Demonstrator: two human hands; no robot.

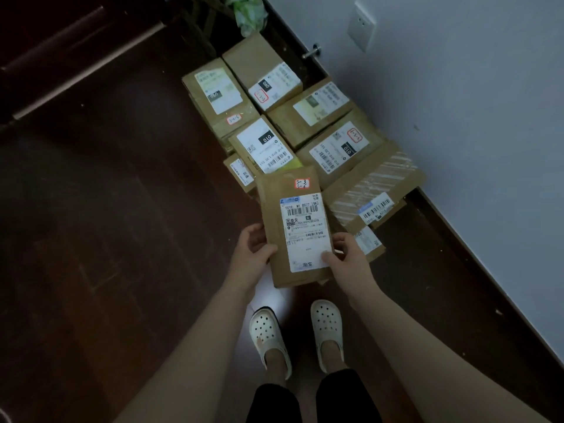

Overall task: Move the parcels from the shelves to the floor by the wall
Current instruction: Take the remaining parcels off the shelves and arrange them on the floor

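A flat brown cardboard parcel [293,221] with a white shipping label and a small red-edged sticker is held above the dark floor. My left hand [253,248] grips its lower left edge, thumb on top. My right hand [345,254] holds its lower right edge, thumb pressed on the label. Beyond it, several labelled cardboard parcels [332,151] lie packed together on the floor along the white wall [457,117]. One of them, a long taped box [375,184], lies nearest the wall.
A dark skirting board [476,254] runs along the wall. A metal doorstop [312,51] and a wall socket [361,25] sit near the far parcels. A green bag [248,13] lies at the far end. My feet in white clogs [296,331] stand just behind the parcel.
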